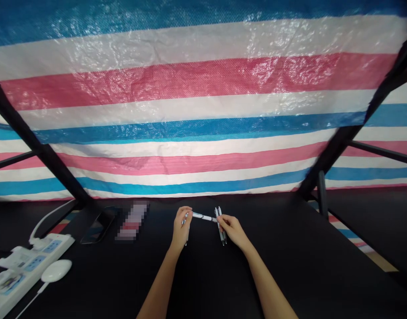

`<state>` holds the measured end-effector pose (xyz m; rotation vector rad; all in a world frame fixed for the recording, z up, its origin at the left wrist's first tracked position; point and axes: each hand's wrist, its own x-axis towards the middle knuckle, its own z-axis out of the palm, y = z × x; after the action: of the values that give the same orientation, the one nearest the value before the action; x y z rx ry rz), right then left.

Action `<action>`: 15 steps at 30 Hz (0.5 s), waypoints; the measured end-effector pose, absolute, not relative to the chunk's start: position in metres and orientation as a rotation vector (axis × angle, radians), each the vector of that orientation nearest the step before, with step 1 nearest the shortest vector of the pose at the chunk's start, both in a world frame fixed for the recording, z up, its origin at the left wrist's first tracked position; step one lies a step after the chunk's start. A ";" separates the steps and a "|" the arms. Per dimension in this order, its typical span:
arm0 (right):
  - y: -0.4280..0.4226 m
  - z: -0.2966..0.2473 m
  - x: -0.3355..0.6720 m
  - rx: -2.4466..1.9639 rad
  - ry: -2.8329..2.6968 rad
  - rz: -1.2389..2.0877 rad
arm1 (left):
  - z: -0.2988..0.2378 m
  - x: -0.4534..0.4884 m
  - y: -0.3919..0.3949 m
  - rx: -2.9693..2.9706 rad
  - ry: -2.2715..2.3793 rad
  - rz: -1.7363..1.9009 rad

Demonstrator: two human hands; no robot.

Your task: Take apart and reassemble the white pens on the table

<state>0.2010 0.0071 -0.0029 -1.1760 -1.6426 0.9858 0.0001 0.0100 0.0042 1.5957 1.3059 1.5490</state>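
Note:
A white pen (204,217) with a dark band spans the gap between my two hands, tilted slightly down to the right. My left hand (181,227) pinches one end of it between thumb and fingers. At the other end, the fingertips of my right hand (232,229) are closed on the greyish tip. Under and beside the right fingers lie white and grey pens (222,237), side by side on the black table (210,279). Part of another pen (186,241) shows behind my left hand, which hides most of it.
On the left are a white power strip (57,248) with plugs, a white rounded device (57,270) on a cable, a dark phone (99,227) and a pixelated item (133,220). Black frame bars (333,150) flank the table, with a striped plastic sheet (197,79) behind.

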 end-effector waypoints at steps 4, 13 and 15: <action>0.010 -0.006 0.202 -1.130 -1.593 0.943 | 0.005 -0.001 0.010 1.585 1.312 1.565; 0.011 -0.005 0.206 -1.082 -1.578 0.770 | 0.002 -0.007 0.013 1.402 1.399 1.591; 0.011 -0.004 0.208 -1.088 -1.549 0.768 | 0.001 -0.011 0.015 1.301 1.413 1.608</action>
<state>0.2078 0.0111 -0.0036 -1.0880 -1.5493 0.7685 -0.0110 0.0145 0.0014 1.3012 1.4134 1.6080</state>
